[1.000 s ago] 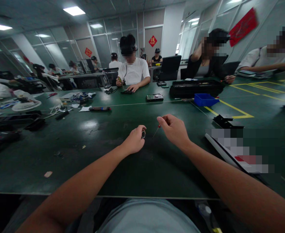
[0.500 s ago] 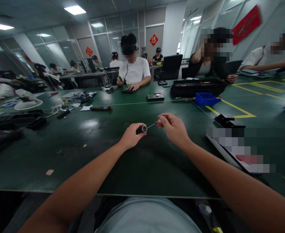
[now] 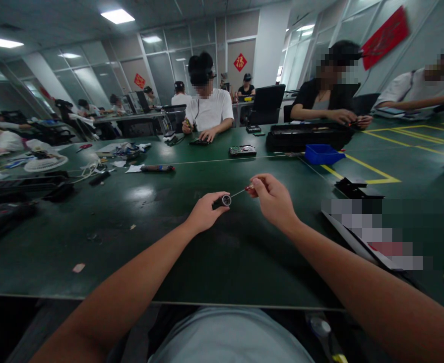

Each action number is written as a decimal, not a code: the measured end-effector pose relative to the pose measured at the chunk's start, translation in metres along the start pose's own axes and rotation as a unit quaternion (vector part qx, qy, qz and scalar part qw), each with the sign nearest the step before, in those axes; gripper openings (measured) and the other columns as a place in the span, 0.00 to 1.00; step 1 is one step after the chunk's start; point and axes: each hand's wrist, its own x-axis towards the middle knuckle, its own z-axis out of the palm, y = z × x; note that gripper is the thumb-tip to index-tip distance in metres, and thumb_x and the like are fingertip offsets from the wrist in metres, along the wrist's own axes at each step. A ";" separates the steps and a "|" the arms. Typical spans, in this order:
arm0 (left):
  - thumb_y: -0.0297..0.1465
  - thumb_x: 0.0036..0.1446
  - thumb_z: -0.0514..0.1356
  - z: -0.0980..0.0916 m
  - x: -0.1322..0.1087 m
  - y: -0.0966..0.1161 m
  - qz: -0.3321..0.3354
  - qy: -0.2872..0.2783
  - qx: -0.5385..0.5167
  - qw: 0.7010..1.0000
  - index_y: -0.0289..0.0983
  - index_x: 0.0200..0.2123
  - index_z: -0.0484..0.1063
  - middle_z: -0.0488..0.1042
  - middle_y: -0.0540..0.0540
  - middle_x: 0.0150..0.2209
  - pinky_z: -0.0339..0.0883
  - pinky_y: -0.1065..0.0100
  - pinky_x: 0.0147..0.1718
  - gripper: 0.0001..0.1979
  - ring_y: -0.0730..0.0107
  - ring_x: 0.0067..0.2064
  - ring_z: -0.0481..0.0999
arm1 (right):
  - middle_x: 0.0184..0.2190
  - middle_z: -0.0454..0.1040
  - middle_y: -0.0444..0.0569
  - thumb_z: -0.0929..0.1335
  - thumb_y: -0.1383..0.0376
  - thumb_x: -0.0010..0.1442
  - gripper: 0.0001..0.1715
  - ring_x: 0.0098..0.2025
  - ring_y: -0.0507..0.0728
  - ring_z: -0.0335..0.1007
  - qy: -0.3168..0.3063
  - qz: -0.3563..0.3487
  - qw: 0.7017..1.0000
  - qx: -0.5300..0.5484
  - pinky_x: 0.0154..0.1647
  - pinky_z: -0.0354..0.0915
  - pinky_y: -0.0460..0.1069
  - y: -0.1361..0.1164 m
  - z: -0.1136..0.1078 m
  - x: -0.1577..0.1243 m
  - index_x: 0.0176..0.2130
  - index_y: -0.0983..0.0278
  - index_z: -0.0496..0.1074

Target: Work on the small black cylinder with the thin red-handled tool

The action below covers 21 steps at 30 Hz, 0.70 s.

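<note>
Glass partitions [image 3: 201, 39] wall the far side, beyond a wide green desk [image 3: 176, 272]. Near its middle, the left hand [image 3: 203, 214] curls around a dark cylinder [image 3: 219, 202], round end facing right; the right hand [image 3: 273, 196], closed to a pinch, holds a red-handled screwdriver [image 3: 249, 188] just to the right, shaft pointing left. The right hand covers most of the handle; whether the tip touches the cylinder is unclear.

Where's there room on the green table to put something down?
Bare green lies between the left forearm and right forearm, down to the table's near edge, and between the left hand and the hard drive. It's crowded at far left, around the white round cover.
</note>
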 end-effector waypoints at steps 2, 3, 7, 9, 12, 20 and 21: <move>0.31 0.58 0.65 -0.001 0.000 0.001 -0.015 0.003 0.003 1.000 0.42 0.57 0.71 0.74 0.46 0.55 0.62 0.57 0.59 0.23 0.59 0.57 0.71 | 0.32 0.77 0.49 0.63 0.56 0.66 0.13 0.33 0.56 0.74 -0.006 -0.004 1.000 0.002 0.38 0.69 0.54 -0.001 0.000 0.000 0.39 0.62 0.70; 0.32 0.58 0.65 -0.001 0.001 0.001 -0.020 0.005 0.004 1.000 0.42 0.57 0.71 0.74 0.46 0.55 0.62 0.57 0.59 0.23 0.59 0.57 0.71 | 0.32 0.77 0.49 0.63 0.56 0.66 0.13 0.33 0.56 0.74 -0.008 -0.006 1.000 0.004 0.38 0.69 0.54 -0.002 0.000 -0.001 0.39 0.62 0.70; 0.32 0.59 0.64 -0.002 0.002 0.000 -0.020 0.009 0.013 1.000 0.40 0.57 0.71 0.74 0.45 0.56 0.61 0.57 0.60 0.22 0.59 0.58 0.70 | 0.31 0.77 0.49 0.62 0.56 0.66 0.13 0.33 0.56 0.74 -0.017 -0.007 1.000 0.013 0.38 0.69 0.54 -0.004 -0.001 -0.001 0.40 0.62 0.70; 0.32 0.59 0.64 -0.002 0.002 0.000 -0.016 0.007 0.015 1.000 0.40 0.56 0.72 0.74 0.45 0.55 0.61 0.56 0.60 0.21 0.59 0.58 0.70 | 0.31 0.77 0.49 0.62 0.56 0.66 0.13 0.33 0.56 0.74 -0.015 -0.003 1.000 -0.001 0.37 0.69 0.54 -0.004 -0.001 -0.001 0.40 0.62 0.70; 0.32 0.59 0.64 -0.002 0.001 0.000 -0.012 0.005 0.011 1.000 0.42 0.56 0.72 0.74 0.45 0.55 0.61 0.56 0.60 0.21 0.59 0.58 0.70 | 0.30 0.77 0.49 0.62 0.56 0.67 0.13 0.32 0.56 0.74 -0.001 0.005 1.000 -0.029 0.37 0.68 0.54 -0.004 -0.001 -0.001 0.40 0.62 0.70; 0.31 0.59 0.65 -0.002 0.001 0.003 -0.009 -0.001 0.008 1.000 0.41 0.56 0.72 0.74 0.46 0.55 0.62 0.57 0.59 0.21 0.60 0.57 0.71 | 0.29 0.77 0.48 0.62 0.55 0.66 0.15 0.31 0.56 0.73 0.010 0.015 0.999 -0.039 0.34 0.65 0.52 -0.005 -0.001 -0.001 0.38 0.62 0.70; 0.31 0.59 0.65 -0.002 0.001 0.002 -0.009 -0.001 0.008 1.000 0.41 0.56 0.72 0.75 0.46 0.55 0.62 0.57 0.59 0.21 0.60 0.57 0.71 | 0.28 0.76 0.48 0.63 0.53 0.66 0.17 0.29 0.55 0.72 0.008 0.015 0.998 -0.058 0.33 0.63 0.51 -0.006 -0.002 -0.001 0.36 0.62 0.70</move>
